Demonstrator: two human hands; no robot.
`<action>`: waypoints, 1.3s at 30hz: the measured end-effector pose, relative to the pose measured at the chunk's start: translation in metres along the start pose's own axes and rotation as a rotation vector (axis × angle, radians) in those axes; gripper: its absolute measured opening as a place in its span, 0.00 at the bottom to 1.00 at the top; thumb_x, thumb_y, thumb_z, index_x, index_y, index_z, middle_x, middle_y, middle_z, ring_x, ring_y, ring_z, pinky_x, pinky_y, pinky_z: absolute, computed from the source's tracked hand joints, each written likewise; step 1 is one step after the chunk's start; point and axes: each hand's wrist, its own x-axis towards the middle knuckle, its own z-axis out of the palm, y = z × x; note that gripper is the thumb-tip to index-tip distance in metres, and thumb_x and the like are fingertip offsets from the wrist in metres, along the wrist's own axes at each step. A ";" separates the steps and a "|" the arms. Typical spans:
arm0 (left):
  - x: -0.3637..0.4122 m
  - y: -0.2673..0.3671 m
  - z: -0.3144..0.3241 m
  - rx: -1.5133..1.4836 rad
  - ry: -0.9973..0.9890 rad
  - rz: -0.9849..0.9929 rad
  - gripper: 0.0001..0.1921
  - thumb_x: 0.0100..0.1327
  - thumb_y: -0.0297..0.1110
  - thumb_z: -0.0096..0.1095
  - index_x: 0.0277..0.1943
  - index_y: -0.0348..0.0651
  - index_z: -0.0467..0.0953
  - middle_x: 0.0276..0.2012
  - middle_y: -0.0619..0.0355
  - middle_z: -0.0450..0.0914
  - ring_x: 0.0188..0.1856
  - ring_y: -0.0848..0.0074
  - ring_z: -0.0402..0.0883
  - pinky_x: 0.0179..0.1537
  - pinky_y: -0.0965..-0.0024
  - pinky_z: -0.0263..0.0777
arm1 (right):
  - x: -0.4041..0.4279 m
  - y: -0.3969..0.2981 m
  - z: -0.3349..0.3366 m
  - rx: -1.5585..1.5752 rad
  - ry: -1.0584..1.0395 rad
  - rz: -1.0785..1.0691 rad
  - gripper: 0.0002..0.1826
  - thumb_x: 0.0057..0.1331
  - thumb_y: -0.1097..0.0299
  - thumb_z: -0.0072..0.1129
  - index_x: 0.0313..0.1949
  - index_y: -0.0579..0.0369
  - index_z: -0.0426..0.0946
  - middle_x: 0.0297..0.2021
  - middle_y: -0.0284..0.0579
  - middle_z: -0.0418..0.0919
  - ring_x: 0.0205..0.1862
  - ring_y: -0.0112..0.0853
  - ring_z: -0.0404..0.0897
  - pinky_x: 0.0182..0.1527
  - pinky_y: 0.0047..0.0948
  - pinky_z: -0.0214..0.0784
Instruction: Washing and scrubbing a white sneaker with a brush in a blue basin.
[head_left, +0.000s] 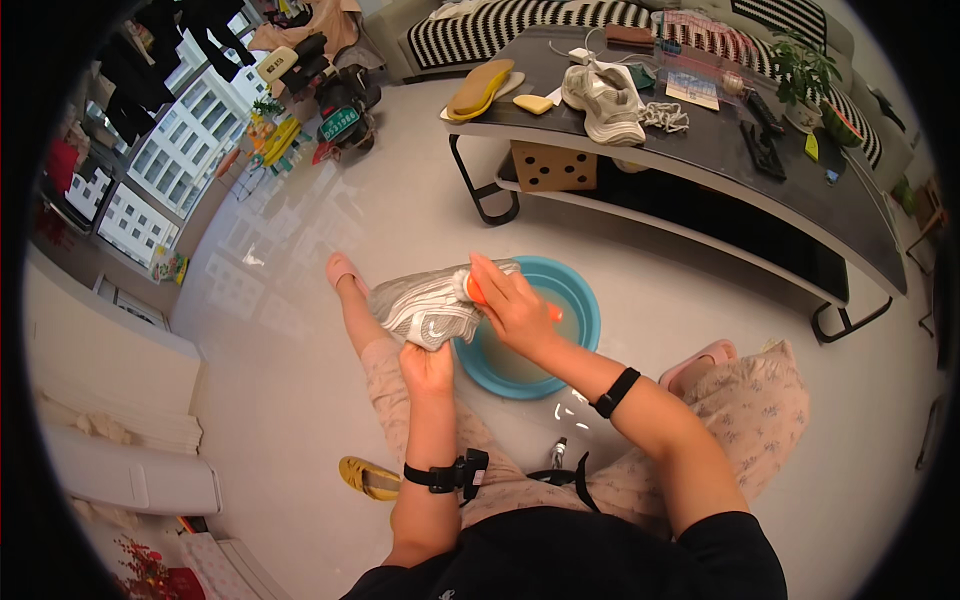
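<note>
My left hand (427, 367) grips a grey and white sneaker (431, 304) by its near edge, tilted on its side over the left rim of a blue plastic basin (589, 330). Cloudy water (517, 349) lies in the basin. In my right hand (517, 311) is an orange-handled brush (553, 311); its white bristles (460, 286) press against the sneaker's upper. The fingers of that hand hide most of the brush's handle and part of the shoe.
Beyond the basin stands a dark-topped coffee table (697, 165). On it are another sneaker (604, 105), insoles (480, 88), a yellow soap bar (533, 104) and bundled white shoelaces (664, 116). A yellow shoe (367, 478) lies on the floor at left. An electric scooter (341, 105) is parked by the window.
</note>
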 end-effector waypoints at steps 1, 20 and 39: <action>0.001 0.001 -0.001 -0.025 -0.005 0.027 0.18 0.64 0.25 0.30 0.55 0.27 0.58 0.57 0.43 0.61 0.59 0.59 0.60 0.62 0.55 0.51 | 0.000 0.006 -0.004 0.002 0.042 -0.020 0.31 0.50 0.72 0.57 0.56 0.56 0.61 0.56 0.39 0.63 0.28 0.35 0.69 0.33 0.27 0.68; 0.023 -0.001 -0.041 -0.234 -0.004 -0.049 0.17 0.64 0.27 0.33 0.52 0.29 0.64 0.53 0.43 0.66 0.56 0.59 0.65 0.59 0.57 0.58 | -0.011 0.011 0.000 -0.073 0.008 -0.042 0.28 0.47 0.74 0.54 0.52 0.51 0.66 0.54 0.35 0.66 0.27 0.33 0.68 0.32 0.28 0.67; 0.042 0.003 -0.069 -0.395 -0.359 -0.350 0.17 0.65 0.31 0.35 0.53 0.30 0.63 0.53 0.45 0.67 0.55 0.62 0.66 0.57 0.59 0.60 | 0.007 0.007 -0.010 0.038 0.008 -0.076 0.28 0.47 0.74 0.58 0.51 0.51 0.67 0.51 0.39 0.69 0.29 0.35 0.69 0.34 0.30 0.67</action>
